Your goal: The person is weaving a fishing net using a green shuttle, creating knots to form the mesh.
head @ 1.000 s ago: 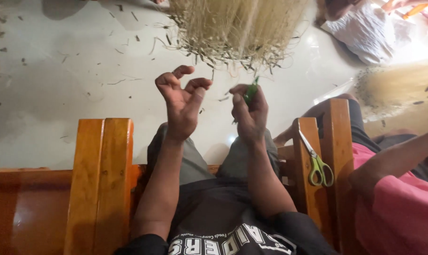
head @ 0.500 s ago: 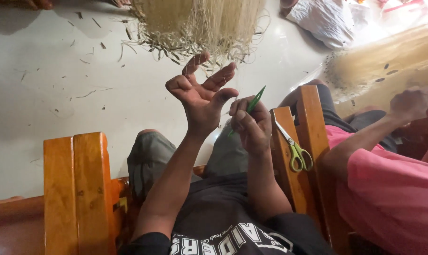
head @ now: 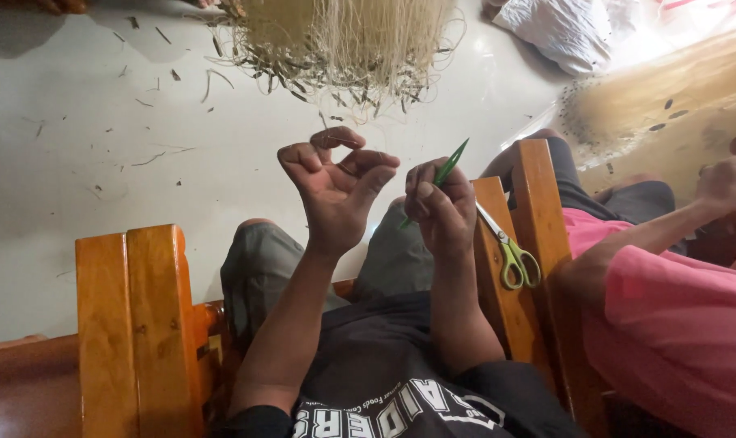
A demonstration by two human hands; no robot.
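The right hand [head: 441, 207] is closed around a thin green tool [head: 443, 177], whose pointed tip sticks up past the knuckles. The left hand [head: 335, 191] is raised just beside it, palm toward the camera, fingers curled half shut. It seems to hold nothing solid; whether a fine strand runs through the fingers is too thin to tell. Both hands hang above the knees, between two wooden armrests [head: 141, 324].

On the pale floor [head: 76, 178] ahead lies a heap of straw-coloured fibres [head: 344, 40], well apart from the hands, with loose scraps scattered round it. The step looks like fine handwork between tool and fingers, and any further move seems to call for the left fingertips and the tool tip to meet closely.

Green-handled scissors [head: 510, 251] lie untouched on the right armrest. No container shows. A person in a pink shirt [head: 668, 316] sits alongside.
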